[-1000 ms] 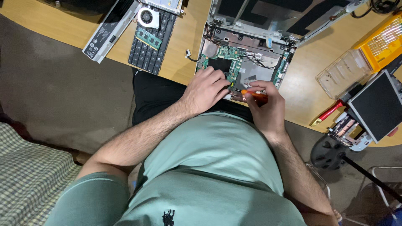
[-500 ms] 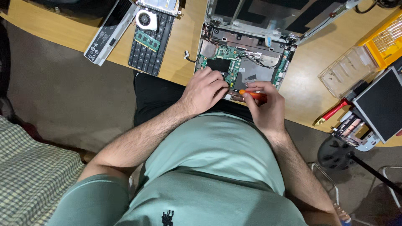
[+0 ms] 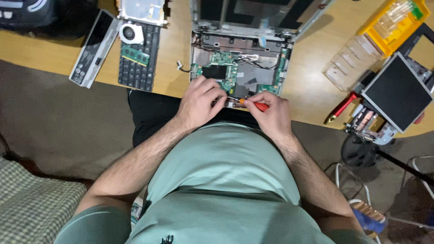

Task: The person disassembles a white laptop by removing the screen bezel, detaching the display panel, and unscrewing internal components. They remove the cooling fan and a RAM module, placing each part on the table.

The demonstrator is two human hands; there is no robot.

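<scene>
An opened laptop base (image 3: 253, 68) with a green circuit board (image 3: 221, 61) lies at the near edge of the wooden table. My right hand (image 3: 269, 115) grips a small screwdriver with an orange-red handle (image 3: 255, 105), its tip pointing left toward my left hand. My left hand (image 3: 201, 101) rests on the front edge of the laptop base, fingers curled and pinching at the screwdriver's tip. What lies between those fingertips is too small to tell.
A detached keyboard (image 3: 138, 58) carries a memory stick (image 3: 134, 54) and a small fan (image 3: 131, 32). A grey panel (image 3: 90, 49) lies left of it. Right side: clear plastic box (image 3: 357, 58), yellow case (image 3: 393, 22), red-handled tool (image 3: 341, 107), loose screen panel (image 3: 398, 90).
The view has shifted slightly. My hands have drawn closer together at the laptop's front edge, and the screwdriver now lies more level, its tip against my left fingers.
</scene>
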